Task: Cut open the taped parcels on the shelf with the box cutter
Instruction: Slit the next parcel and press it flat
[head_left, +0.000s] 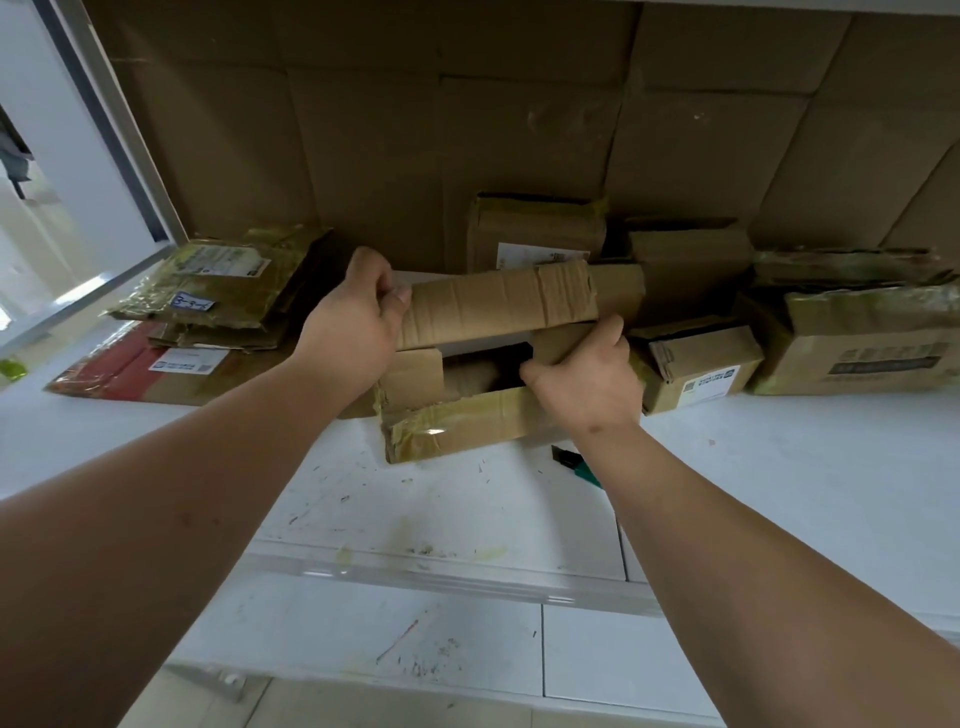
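Note:
A long brown cardboard parcel lies on the white shelf in the middle, its top open. My left hand pinches the left end of the raised long flap. My right hand grips a short flap at the parcel's right end, fingers curled over its edge. Brown paper shows inside the opening. The box cutter, black and green, lies on the shelf just below my right wrist, partly hidden by the forearm; neither hand touches it.
A stack of flat taped parcels and a red one lie at left. Small boxes and a larger taped box stand at right, another box behind. Cardboard sheets line the back wall.

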